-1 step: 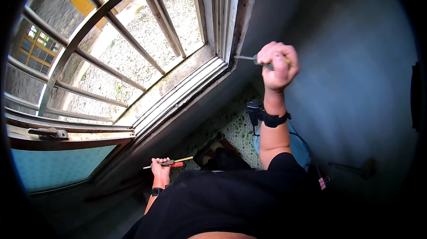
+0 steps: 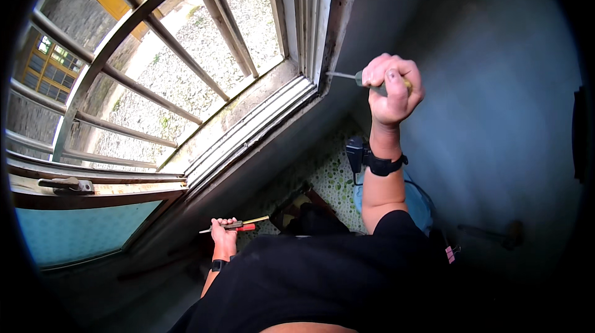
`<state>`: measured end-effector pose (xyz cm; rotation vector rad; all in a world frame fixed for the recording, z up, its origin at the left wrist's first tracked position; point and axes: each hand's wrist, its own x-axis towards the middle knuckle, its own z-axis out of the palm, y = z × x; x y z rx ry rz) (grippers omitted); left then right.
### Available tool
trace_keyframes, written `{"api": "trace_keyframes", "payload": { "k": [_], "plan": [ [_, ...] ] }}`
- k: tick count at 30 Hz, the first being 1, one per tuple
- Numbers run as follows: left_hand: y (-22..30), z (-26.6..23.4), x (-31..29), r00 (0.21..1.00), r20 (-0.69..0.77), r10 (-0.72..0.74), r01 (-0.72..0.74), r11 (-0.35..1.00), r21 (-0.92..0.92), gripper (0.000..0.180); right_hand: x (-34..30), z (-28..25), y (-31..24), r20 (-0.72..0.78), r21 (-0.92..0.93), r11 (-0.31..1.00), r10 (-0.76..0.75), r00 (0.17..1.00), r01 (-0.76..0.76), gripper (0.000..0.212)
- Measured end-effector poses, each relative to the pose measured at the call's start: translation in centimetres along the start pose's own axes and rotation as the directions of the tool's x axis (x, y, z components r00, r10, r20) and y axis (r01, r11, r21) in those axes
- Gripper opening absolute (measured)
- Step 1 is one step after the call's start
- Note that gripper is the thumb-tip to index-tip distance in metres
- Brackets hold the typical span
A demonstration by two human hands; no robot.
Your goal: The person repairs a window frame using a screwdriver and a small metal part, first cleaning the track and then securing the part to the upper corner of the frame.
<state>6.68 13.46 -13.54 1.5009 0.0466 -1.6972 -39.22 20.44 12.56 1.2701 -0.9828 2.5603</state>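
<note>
My right hand [image 2: 395, 90] is raised beside the window frame [image 2: 325, 35], its fingers wrapped round the handle of a screwdriver [image 2: 343, 75]. The handle shows green and yellow parts. Its thin metal shaft points left, and the tip is at the frame's lower right corner; whether it touches cannot be made out. Lower and to the left, my left hand [image 2: 223, 234] is closed round a few slim tools. One has a red handle [image 2: 246, 227], another looks dark, and a yellowish rod [image 2: 257, 219] sticks out to the right.
Metal bars [image 2: 142, 91] cross the window opening. An opened sash [image 2: 87, 227] with bluish glass and a handle [image 2: 67, 185] swings inward at the left. Below me are a light blue basin [image 2: 416, 209] and a dark box-like object [image 2: 356, 153]. A bare wall [image 2: 502, 110] rises at the right.
My right hand and the screwdriver have shifted slightly to the right, the tip staying near the frame's corner. My left hand looks nearly unmoved.
</note>
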Motion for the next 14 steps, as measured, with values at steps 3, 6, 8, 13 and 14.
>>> {"api": "trace_keyframes", "payload": {
  "k": [3,6,8,13,14],
  "plan": [
    [0.1,-0.1,0.0,1.0,0.008,0.0,0.0,1.0,0.018,0.045,-0.5,-0.2,1.4,0.051,-0.155,0.987,0.051,0.997,-0.043,0.012],
    [0.2,0.7,-0.4,0.999,-0.038,0.016,-0.016,1.0,0.0,0.045,-1.4,-0.7,2.3,0.014,-0.109,0.991,0.082,0.997,-0.08,0.01],
    [0.1,0.6,-0.5,1.0,-0.011,0.028,-0.028,1.0,0.001,0.045,-0.8,-0.3,0.8,0.028,0.007,1.0,0.017,0.999,-0.017,0.009],
    [0.2,-0.2,0.3,0.999,-0.043,0.009,-0.009,1.0,-0.017,0.045,-1.3,-0.8,2.8,0.061,-0.166,0.984,0.078,0.995,-0.067,0.009],
    [0.1,-0.4,0.8,0.999,-0.038,0.005,-0.005,1.0,-0.019,0.043,-1.6,-1.3,3.1,0.056,-0.164,0.983,0.093,0.994,-0.083,0.01]
  ]
}}
